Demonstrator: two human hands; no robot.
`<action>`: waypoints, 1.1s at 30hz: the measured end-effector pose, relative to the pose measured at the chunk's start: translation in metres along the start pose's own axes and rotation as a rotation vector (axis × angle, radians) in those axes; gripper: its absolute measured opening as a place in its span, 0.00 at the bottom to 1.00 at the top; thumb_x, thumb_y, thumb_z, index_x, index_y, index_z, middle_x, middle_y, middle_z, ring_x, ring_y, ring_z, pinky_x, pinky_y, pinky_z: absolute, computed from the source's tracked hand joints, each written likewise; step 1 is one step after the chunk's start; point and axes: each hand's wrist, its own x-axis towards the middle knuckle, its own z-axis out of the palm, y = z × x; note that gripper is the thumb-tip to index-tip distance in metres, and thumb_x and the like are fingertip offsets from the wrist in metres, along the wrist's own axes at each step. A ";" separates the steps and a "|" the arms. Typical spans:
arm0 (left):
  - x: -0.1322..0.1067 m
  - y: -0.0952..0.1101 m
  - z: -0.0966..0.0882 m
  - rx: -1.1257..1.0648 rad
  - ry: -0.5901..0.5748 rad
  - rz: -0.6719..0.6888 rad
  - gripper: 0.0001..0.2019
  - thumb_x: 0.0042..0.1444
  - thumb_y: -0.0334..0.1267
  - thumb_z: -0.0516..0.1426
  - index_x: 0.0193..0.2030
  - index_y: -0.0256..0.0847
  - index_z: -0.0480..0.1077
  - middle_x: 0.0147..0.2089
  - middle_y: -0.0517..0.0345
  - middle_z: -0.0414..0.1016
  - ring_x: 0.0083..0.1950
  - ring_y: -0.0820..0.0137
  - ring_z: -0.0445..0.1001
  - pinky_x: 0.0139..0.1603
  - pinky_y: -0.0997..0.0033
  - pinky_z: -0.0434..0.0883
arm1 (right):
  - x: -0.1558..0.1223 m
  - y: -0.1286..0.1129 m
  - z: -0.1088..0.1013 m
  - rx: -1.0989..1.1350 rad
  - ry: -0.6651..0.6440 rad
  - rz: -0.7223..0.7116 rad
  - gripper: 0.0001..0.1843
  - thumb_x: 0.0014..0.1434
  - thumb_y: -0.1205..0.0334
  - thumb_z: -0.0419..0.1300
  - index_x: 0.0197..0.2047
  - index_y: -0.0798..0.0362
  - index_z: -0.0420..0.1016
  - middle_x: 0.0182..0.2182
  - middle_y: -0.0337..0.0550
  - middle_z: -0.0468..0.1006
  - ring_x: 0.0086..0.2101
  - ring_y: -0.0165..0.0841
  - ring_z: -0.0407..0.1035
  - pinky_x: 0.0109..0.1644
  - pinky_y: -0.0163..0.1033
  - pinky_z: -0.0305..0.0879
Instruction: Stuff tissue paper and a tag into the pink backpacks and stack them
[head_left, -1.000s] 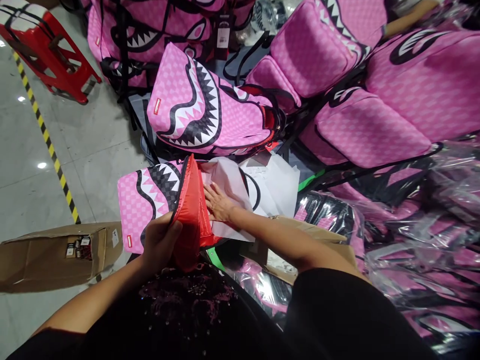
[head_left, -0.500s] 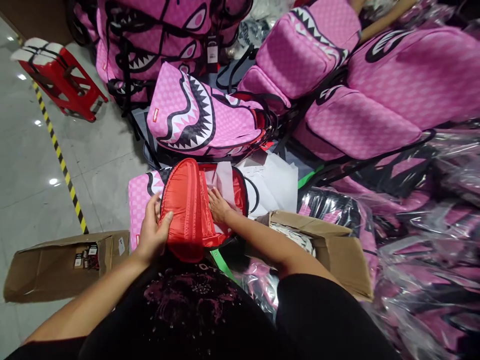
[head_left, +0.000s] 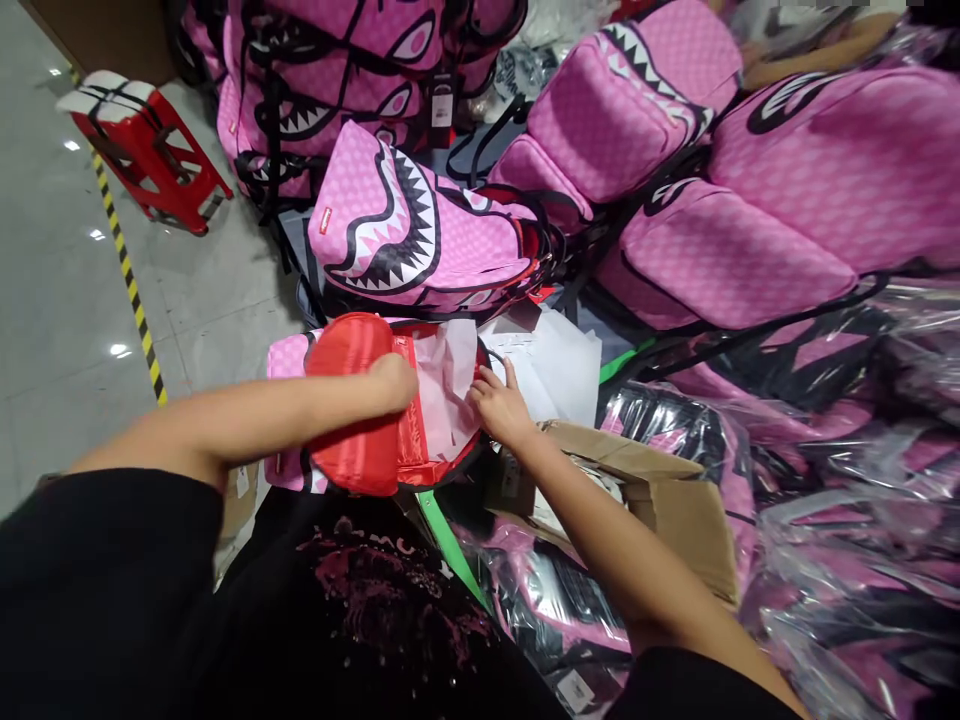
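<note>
In front of me lies an unzipped pink backpack [head_left: 285,360] with a red lining [head_left: 349,345]. Pale tissue paper [head_left: 448,385] shows inside its opening. My left hand [head_left: 396,382] reaches over the red flap into the opening; its fingers are hidden there. At the opening's right rim, my right hand [head_left: 501,405] has its fingers hooked on the edge, beside the black top handle. Just beyond lies another pink backpack [head_left: 390,230] with a shark-mouth print, on its side.
White paper sheets [head_left: 559,350] lie right of the opening. A cardboard box [head_left: 690,520] stands by my right forearm. Pink backpacks [head_left: 780,230] and plastic-wrapped bags [head_left: 847,560] are piled at right. A red stool [head_left: 150,150] stands at far left. Another person's arm [head_left: 825,50] shows at top right.
My left hand has gone from the outside of the red flap into the opening. My right hand has moved out of the inside to the right rim. More tissue paper shows.
</note>
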 end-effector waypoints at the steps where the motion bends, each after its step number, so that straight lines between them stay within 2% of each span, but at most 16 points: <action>1: 0.011 0.007 0.007 0.002 0.007 0.051 0.11 0.60 0.29 0.53 0.27 0.33 0.72 0.34 0.46 0.79 0.42 0.61 0.78 0.47 0.62 0.71 | -0.002 0.001 0.003 0.003 -0.009 0.005 0.18 0.66 0.72 0.48 0.43 0.59 0.81 0.42 0.55 0.80 0.61 0.48 0.59 0.72 0.67 0.32; 3: 0.021 0.013 0.023 0.009 -0.026 0.156 0.09 0.61 0.30 0.52 0.33 0.34 0.73 0.42 0.49 0.79 0.49 0.65 0.77 0.54 0.66 0.69 | -0.007 0.004 0.007 0.013 -0.008 0.008 0.18 0.65 0.72 0.49 0.43 0.58 0.81 0.43 0.55 0.80 0.62 0.47 0.59 0.72 0.68 0.29; 4: 0.021 0.011 0.030 0.009 -0.049 0.188 0.06 0.59 0.31 0.55 0.37 0.34 0.74 0.46 0.48 0.79 0.54 0.63 0.75 0.57 0.64 0.68 | -0.009 0.007 0.008 0.017 -0.007 0.000 0.17 0.65 0.72 0.49 0.44 0.58 0.81 0.45 0.55 0.80 0.62 0.47 0.59 0.72 0.68 0.28; 5: 0.021 0.006 0.037 0.013 -0.076 0.200 0.08 0.56 0.32 0.59 0.42 0.34 0.75 0.52 0.44 0.78 0.59 0.59 0.72 0.60 0.60 0.67 | -0.009 0.009 0.008 0.017 -0.010 -0.016 0.17 0.65 0.72 0.50 0.45 0.58 0.81 0.47 0.55 0.80 0.63 0.48 0.58 0.72 0.69 0.27; 8: 0.018 -0.013 0.055 0.044 -0.144 0.161 0.30 0.46 0.33 0.66 0.59 0.34 0.71 0.69 0.32 0.63 0.71 0.43 0.57 0.65 0.41 0.61 | 0.000 0.015 0.010 -0.009 -0.051 -0.118 0.18 0.62 0.73 0.53 0.46 0.57 0.82 0.51 0.55 0.79 0.65 0.50 0.56 0.72 0.68 0.26; 9: 0.020 -0.017 0.061 0.058 -0.164 0.153 0.35 0.45 0.32 0.66 0.63 0.35 0.68 0.72 0.32 0.58 0.73 0.42 0.53 0.67 0.36 0.56 | 0.006 0.015 0.012 -0.020 -0.070 -0.167 0.18 0.61 0.73 0.53 0.46 0.56 0.83 0.52 0.55 0.78 0.65 0.51 0.55 0.72 0.67 0.26; 11: 0.027 -0.019 0.071 0.082 -0.202 0.156 0.39 0.43 0.30 0.66 0.66 0.38 0.66 0.75 0.37 0.54 0.76 0.45 0.48 0.71 0.34 0.44 | 0.022 0.013 0.017 -0.026 -0.092 -0.247 0.19 0.60 0.72 0.55 0.50 0.56 0.82 0.55 0.54 0.77 0.66 0.50 0.55 0.73 0.66 0.29; 13: 0.038 -0.015 0.082 0.096 -0.234 0.145 0.39 0.45 0.33 0.66 0.67 0.39 0.66 0.75 0.38 0.53 0.76 0.47 0.47 0.72 0.33 0.40 | 0.036 0.011 0.022 -0.014 -0.104 -0.297 0.23 0.58 0.71 0.57 0.56 0.56 0.78 0.59 0.53 0.74 0.65 0.50 0.56 0.73 0.65 0.32; 15: 0.048 -0.013 0.091 0.099 -0.253 0.113 0.37 0.49 0.41 0.65 0.67 0.38 0.66 0.74 0.37 0.54 0.76 0.44 0.47 0.70 0.29 0.42 | 0.043 0.011 0.023 -0.024 -0.164 -0.326 0.22 0.57 0.69 0.60 0.55 0.55 0.79 0.55 0.52 0.78 0.63 0.50 0.59 0.72 0.66 0.32; 17: 0.053 -0.012 0.097 0.099 -0.250 0.087 0.37 0.51 0.48 0.64 0.67 0.39 0.66 0.74 0.37 0.55 0.75 0.40 0.48 0.67 0.23 0.44 | 0.040 0.018 0.020 -0.068 -0.237 -0.330 0.14 0.56 0.66 0.61 0.45 0.54 0.84 0.42 0.50 0.83 0.57 0.50 0.65 0.72 0.66 0.28; 19: 0.054 -0.013 0.098 0.103 -0.226 0.090 0.37 0.52 0.51 0.64 0.68 0.41 0.66 0.74 0.38 0.56 0.73 0.38 0.51 0.66 0.22 0.45 | 0.029 0.028 0.013 -0.093 -0.236 -0.319 0.10 0.58 0.65 0.60 0.36 0.53 0.85 0.33 0.49 0.82 0.50 0.48 0.68 0.72 0.65 0.26; 22: 0.055 -0.010 0.094 0.115 -0.153 0.140 0.30 0.55 0.47 0.63 0.63 0.35 0.70 0.69 0.33 0.64 0.68 0.38 0.58 0.67 0.29 0.48 | 0.008 0.043 0.007 -0.045 -0.116 -0.309 0.13 0.62 0.66 0.56 0.35 0.52 0.84 0.35 0.50 0.80 0.52 0.46 0.67 0.73 0.64 0.27; 24: 0.059 -0.006 0.091 0.112 -0.117 0.219 0.20 0.61 0.40 0.57 0.56 0.30 0.75 0.59 0.30 0.72 0.62 0.45 0.66 0.66 0.39 0.53 | 0.000 0.047 0.008 -0.021 -0.070 -0.295 0.15 0.64 0.69 0.53 0.38 0.53 0.82 0.38 0.51 0.80 0.57 0.46 0.64 0.73 0.64 0.29; 27: 0.073 0.002 0.092 0.080 -0.103 0.381 0.16 0.66 0.33 0.49 0.52 0.33 0.76 0.51 0.37 0.77 0.55 0.56 0.70 0.60 0.53 0.61 | -0.002 0.048 0.015 -0.024 -0.052 -0.277 0.16 0.65 0.71 0.51 0.40 0.54 0.81 0.40 0.51 0.79 0.59 0.45 0.62 0.73 0.63 0.32; 29: 0.084 0.005 0.096 0.063 -0.096 0.462 0.16 0.64 0.35 0.54 0.56 0.39 0.74 0.55 0.40 0.75 0.57 0.56 0.68 0.59 0.54 0.62 | -0.001 0.048 0.020 -0.025 -0.034 -0.269 0.15 0.66 0.71 0.50 0.40 0.55 0.80 0.41 0.51 0.79 0.59 0.44 0.62 0.73 0.62 0.34; 33: 0.101 0.007 0.107 0.062 -0.081 0.504 0.25 0.51 0.41 0.66 0.58 0.45 0.72 0.62 0.41 0.69 0.60 0.51 0.65 0.60 0.46 0.62 | -0.005 0.051 0.025 0.017 0.017 -0.251 0.14 0.67 0.70 0.50 0.40 0.55 0.77 0.41 0.50 0.79 0.61 0.43 0.62 0.74 0.63 0.33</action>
